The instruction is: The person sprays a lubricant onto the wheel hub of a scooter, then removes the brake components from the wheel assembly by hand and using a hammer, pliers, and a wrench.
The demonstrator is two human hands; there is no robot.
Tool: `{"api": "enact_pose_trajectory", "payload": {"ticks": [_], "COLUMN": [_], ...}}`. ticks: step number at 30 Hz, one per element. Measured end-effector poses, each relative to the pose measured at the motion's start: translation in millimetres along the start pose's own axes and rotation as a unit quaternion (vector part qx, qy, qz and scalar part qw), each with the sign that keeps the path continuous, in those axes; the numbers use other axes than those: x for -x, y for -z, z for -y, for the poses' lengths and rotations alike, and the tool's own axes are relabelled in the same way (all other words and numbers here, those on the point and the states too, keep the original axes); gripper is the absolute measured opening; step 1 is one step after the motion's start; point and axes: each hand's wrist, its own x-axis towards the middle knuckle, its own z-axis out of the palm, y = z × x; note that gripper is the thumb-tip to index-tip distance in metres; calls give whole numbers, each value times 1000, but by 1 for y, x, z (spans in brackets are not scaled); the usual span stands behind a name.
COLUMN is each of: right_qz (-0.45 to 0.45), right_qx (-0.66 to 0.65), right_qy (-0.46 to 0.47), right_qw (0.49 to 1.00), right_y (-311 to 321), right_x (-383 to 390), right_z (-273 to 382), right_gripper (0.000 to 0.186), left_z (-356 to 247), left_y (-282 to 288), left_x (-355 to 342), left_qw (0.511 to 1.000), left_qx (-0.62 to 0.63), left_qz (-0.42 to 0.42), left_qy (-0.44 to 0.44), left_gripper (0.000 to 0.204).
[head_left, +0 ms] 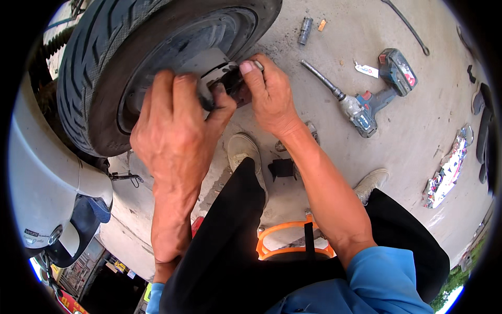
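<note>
A scooter wheel with a treaded black tyre [86,86] fills the upper left. At its hub, my two hands hold a dark, partly hidden metal part [230,78]. My left hand [180,125] has its fingers curled at the part's left side, with the thumb against it. My right hand [269,94] grips the part's right end, thumb on top. Beside them on the floor lie a cordless impact wrench [374,104] with a long socket extension [319,76] and a short cylindrical socket [306,30].
The scooter's pale bodywork [42,172] stands at left. On the concrete floor [334,152] are a long metal rod [405,23], a shiny foil bundle [444,167] and small dark pieces [282,168]. An orange seat frame [280,230] is between my legs.
</note>
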Motion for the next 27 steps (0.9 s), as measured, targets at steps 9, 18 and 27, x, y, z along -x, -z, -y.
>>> {"api": "enact_pose_trajectory", "payload": {"ticks": [9, 18, 27], "right_qz": [-3, 7, 32], "right_qx": [185, 41, -39], "right_qy": [272, 44, -73], "right_qw": [944, 998, 996], "right_y": [-21, 5, 14], "right_x": [11, 3, 1], "right_z": [59, 28, 16], "right_gripper": [26, 28, 31], "left_z": [48, 23, 9], "left_y": [-15, 9, 1], "left_x": [95, 42, 19], "left_qw": [927, 988, 993], "left_qx": [235, 91, 105], "left_qz": [-68, 33, -59], "left_qy": [282, 119, 10], "left_gripper": [31, 29, 31]}}
